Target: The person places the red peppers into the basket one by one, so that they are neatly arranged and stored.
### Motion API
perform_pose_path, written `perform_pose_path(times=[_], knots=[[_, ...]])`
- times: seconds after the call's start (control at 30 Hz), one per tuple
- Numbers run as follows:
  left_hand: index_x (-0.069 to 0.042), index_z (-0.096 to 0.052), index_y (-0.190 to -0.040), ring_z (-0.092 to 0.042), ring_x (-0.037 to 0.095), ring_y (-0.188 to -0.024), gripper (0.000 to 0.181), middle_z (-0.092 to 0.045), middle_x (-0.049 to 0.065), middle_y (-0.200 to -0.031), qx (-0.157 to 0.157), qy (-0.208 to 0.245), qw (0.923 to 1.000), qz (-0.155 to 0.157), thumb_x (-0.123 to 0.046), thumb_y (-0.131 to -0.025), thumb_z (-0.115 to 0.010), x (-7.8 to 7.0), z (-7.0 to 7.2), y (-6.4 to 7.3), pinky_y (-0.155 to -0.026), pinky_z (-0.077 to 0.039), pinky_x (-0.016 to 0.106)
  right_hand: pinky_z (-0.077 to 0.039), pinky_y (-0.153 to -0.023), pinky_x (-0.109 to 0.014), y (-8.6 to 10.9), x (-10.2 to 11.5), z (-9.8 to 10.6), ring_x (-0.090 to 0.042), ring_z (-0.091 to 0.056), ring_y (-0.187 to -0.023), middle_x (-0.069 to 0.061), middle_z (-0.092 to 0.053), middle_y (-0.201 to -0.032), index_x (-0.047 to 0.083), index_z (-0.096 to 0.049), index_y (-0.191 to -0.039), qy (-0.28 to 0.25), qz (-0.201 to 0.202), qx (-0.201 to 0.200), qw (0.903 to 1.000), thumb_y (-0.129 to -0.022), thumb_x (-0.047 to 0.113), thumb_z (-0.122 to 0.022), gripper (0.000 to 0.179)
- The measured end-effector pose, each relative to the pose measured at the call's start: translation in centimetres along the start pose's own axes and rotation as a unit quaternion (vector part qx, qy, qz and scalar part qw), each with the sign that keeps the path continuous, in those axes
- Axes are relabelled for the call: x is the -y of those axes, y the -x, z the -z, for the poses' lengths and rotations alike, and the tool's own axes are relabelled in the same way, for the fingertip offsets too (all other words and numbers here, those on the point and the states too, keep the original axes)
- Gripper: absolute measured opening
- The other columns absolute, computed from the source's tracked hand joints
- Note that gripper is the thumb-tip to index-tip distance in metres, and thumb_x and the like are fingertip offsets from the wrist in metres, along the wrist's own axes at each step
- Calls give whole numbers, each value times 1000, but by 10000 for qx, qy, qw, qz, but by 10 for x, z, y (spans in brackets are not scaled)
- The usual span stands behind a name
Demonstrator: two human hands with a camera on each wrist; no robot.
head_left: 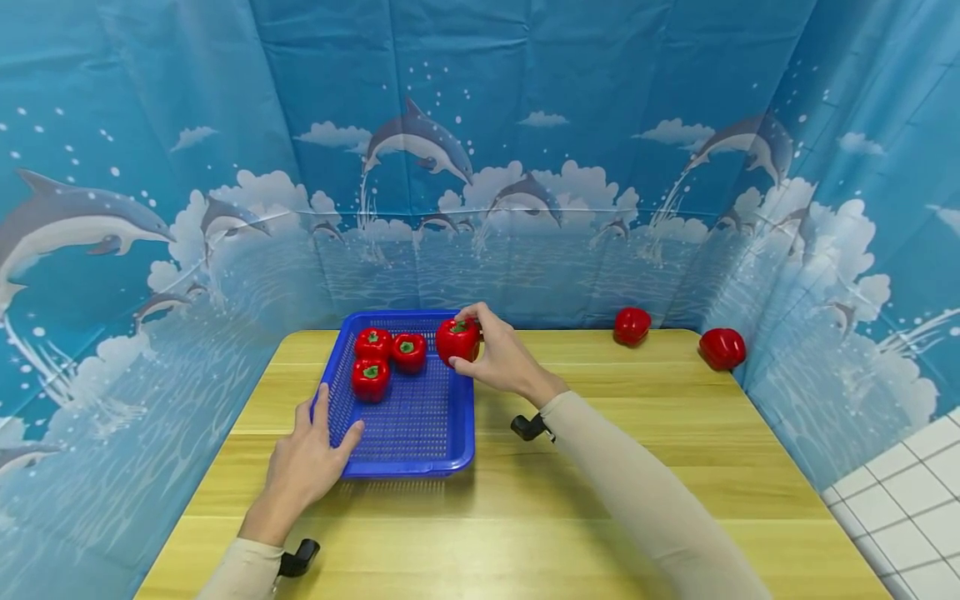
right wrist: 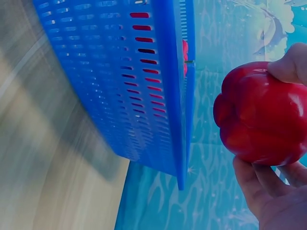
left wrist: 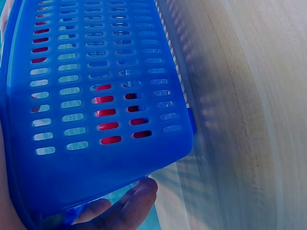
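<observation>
A blue plastic basket (head_left: 408, 417) with slotted walls stands on the wooden table, with three red bell peppers inside: one at the back left (head_left: 372, 343), one nearer the front (head_left: 371, 379) and one to their right (head_left: 408, 353). My left hand (head_left: 307, 458) holds the basket's left rim; its fingertips show past the wall's end in the left wrist view. Between thumb and fingers, my right hand (head_left: 506, 354) grips another red bell pepper (right wrist: 259, 115), held up by the basket's right rim, green stem upward. In the right wrist view it hangs apart from the basket.
Two more red peppers lie on the table at the back right, one near the back edge (head_left: 632, 326) and one by the right edge (head_left: 722, 348). A blue dolphin-print curtain (head_left: 480, 258) encloses the table's back and sides. White tiles (head_left: 911, 492) show at lower right.
</observation>
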State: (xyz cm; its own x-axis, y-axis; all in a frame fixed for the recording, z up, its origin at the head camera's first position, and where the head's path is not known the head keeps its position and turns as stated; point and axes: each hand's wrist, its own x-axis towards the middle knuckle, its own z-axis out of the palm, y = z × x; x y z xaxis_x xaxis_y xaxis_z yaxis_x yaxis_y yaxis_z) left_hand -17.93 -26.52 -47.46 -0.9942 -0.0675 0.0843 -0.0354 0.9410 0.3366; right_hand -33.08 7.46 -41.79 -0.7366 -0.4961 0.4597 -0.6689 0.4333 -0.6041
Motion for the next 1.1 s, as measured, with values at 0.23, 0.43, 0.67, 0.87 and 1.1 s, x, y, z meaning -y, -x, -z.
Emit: perform_pose_path(times=[0.23, 0.43, 0.67, 0.87, 1.1], knots=[[2, -9, -186, -75, 62, -104, 105, -34, 43, -177, -26, -13, 10000, -19, -65, -118, -53, 0, 0, 0, -93, -64, 71, -68, -109, -48, -14, 3, -6, -28, -73, -131, -11, -68, -150, 11, -50, -151, -150, -186, 124, 9996, -101, 20, -91, 65], [2, -10, -185, -75, 59, -102, 105, -34, 43, -176, -36, -5, 10000, -13, -66, -118, -52, 1, -1, 1, -90, -64, 69, -68, -108, -50, -24, 7, -10, -30, -73, -131, -14, -67, -147, 11, -48, -150, -255, -283, 167, 9991, -102, 20, -90, 64], [3, -10, -185, -75, 60, -104, 105, -34, 43, -176, -63, -1, 10000, -42, -66, -118, -52, 1, -1, 1, -89, -65, 69, -68, -110, -54, -34, 10, -14, -32, -72, -133, -16, -66, -147, 10, -48, -148, -302, -375, 188, 9987, -101, 20, -89, 63], [3, -10, -185, -75, 62, -102, 106, -34, 43, -177, -57, 6, 10000, -42, -68, -118, -51, 0, 0, 1, -89, -65, 70, -68, -111, -50, -41, 13, -18, -33, -72, -135, -15, -62, -152, 10, -48, -151, -290, -470, 130, 9984, -101, 21, -90, 66], [3, -9, -185, -75, 63, -106, 105, -34, 44, -176, -42, 16, 10000, -50, -65, -118, -53, 0, 0, 0, -92, -64, 71, -63, -120, -53, -46, 16, -24, -35, -65, -149, -16, -57, -167, 10, -45, -166, -384, -459, 243, 9979, -103, 22, -88, 78]])
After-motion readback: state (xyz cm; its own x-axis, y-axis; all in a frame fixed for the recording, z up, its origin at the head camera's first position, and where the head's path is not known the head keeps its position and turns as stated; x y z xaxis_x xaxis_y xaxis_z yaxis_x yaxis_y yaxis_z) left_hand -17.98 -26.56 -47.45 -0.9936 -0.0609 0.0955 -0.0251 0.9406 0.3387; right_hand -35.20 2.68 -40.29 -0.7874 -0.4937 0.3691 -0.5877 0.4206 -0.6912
